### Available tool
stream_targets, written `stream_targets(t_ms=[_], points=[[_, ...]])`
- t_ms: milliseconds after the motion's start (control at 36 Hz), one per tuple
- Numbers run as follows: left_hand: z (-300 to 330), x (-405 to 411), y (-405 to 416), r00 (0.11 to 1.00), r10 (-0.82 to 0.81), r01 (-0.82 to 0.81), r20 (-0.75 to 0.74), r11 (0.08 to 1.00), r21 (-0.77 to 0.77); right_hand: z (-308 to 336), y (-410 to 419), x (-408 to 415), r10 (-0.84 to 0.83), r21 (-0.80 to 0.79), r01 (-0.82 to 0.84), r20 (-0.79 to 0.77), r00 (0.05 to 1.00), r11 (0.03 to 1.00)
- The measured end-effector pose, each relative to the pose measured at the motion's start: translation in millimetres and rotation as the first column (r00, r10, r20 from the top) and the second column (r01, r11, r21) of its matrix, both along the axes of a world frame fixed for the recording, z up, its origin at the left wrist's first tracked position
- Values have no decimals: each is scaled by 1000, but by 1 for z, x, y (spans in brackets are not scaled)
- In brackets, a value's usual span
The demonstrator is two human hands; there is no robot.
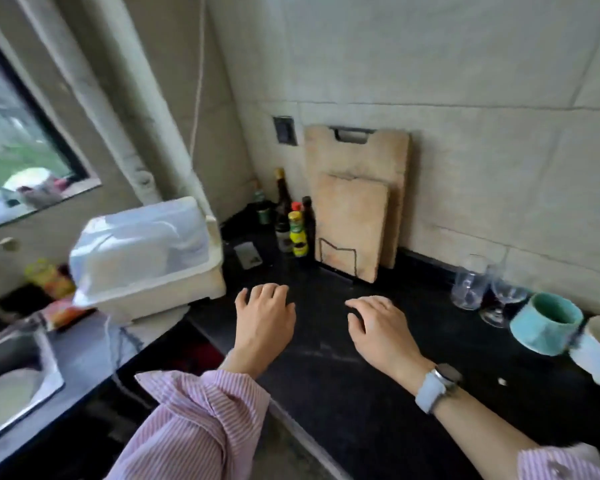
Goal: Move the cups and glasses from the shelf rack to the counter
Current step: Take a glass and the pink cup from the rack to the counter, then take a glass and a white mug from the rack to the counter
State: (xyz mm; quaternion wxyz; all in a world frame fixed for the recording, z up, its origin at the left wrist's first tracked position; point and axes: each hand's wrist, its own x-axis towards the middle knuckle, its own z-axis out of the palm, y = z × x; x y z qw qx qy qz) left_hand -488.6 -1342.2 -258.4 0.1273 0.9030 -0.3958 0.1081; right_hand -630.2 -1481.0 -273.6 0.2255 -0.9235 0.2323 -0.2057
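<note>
both hands hover over the dark worktop (361,393), palms down, holding nothing. the left hand (265,320) has its fingers loosely curled; the right hand (378,327), with a watch (437,384) on its wrist, has fingers relaxed and slightly spread. at the right, on the worktop near the wall, stand a clear glass (468,284), a wine glass (503,299), a teal cup (544,327) and a white cup (598,351), close together in a row. a covered dish rack (142,251) sits at the left by the sink (11,368). two boards (354,202) lean on the wall beside bottles (293,223).
</note>
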Motion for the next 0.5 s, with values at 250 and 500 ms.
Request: stream_targets(t_ms=[250, 500], points=[[17, 8, 368, 843, 537, -538, -39, 839, -77, 20, 303, 110, 526, 127, -518, -40, 849, 846], [29, -67, 664, 462, 884, -883, -70, 451, -129, 43, 601, 140, 904, 117, -897, -89, 418, 426]])
